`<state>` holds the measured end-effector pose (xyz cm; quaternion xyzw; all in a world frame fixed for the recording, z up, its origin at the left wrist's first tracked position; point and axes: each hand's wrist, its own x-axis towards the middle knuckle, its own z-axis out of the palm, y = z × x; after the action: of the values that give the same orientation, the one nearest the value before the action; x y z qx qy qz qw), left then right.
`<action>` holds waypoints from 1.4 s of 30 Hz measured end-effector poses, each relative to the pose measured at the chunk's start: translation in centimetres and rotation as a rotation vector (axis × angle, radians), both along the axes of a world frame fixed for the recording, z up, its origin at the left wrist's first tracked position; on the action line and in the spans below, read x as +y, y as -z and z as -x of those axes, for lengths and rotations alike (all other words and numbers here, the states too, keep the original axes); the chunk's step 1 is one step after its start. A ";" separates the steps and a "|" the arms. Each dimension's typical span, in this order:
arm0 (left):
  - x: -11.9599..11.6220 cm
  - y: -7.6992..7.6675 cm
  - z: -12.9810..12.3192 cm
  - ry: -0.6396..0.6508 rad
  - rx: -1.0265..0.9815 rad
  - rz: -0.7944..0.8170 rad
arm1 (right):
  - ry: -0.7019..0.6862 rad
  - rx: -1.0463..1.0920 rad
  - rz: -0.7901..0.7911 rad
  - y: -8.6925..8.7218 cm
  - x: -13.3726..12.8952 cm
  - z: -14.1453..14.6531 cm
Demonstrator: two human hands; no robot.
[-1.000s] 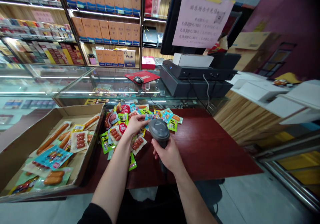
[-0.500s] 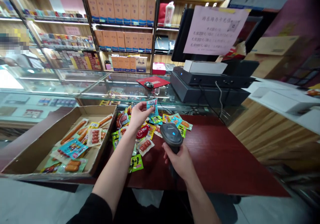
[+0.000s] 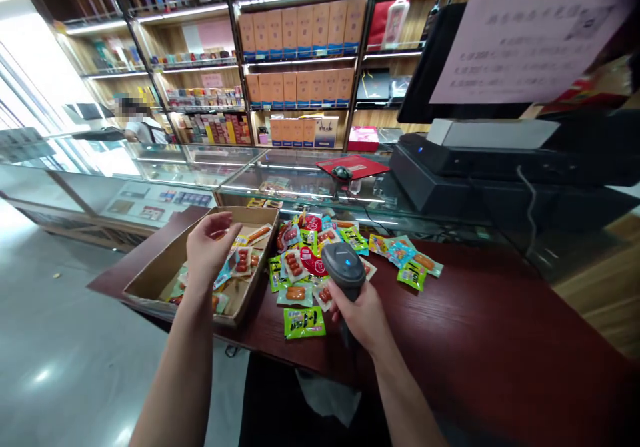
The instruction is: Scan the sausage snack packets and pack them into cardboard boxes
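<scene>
Above the open cardboard box at the left is my left hand, its fingers apart and curved, with nothing seen between them. Wrapped sausages lie inside the box. My right hand grips the handle of a dark barcode scanner over the front of the snack pile. The pile of small snack packets is on the dark red table, right of the box. A green packet lies nearest the front edge. To the right, a few packets form a smaller group.
Behind the table runs a glass counter with a red mat and a mouse. A monitor with a pink paper sign stands at the right. A person is at the far left by the shelves.
My left hand has moved left from the pile to above the box, and the blue packet it held is gone from its fingers. The view has turned left. My right hand still holds the scanner.
</scene>
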<state>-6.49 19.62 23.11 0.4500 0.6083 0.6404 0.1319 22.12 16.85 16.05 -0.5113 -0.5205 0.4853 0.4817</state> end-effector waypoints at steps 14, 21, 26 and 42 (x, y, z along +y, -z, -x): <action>-3.1 6.9 -12.0 0.761 0.995 0.803 | 0.120 -0.022 -0.002 0.2 -1.2 -4.8; 2.1 9.0 -20.4 0.887 1.014 0.610 | 0.221 -0.061 0.008 0.8 -1.8 -8.4; 7.0 9.7 -25.0 0.949 0.990 0.616 | 0.333 -0.084 0.026 1.1 -2.9 -11.2; 10.4 9.8 -21.0 0.929 -0.656 0.484 | 0.251 -0.068 0.093 2.1 -2.7 -7.9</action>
<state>14.47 30.01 13.31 0.4047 0.4047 0.4650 0.6755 29.98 14.11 13.95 -0.6104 -0.4455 0.4273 0.4963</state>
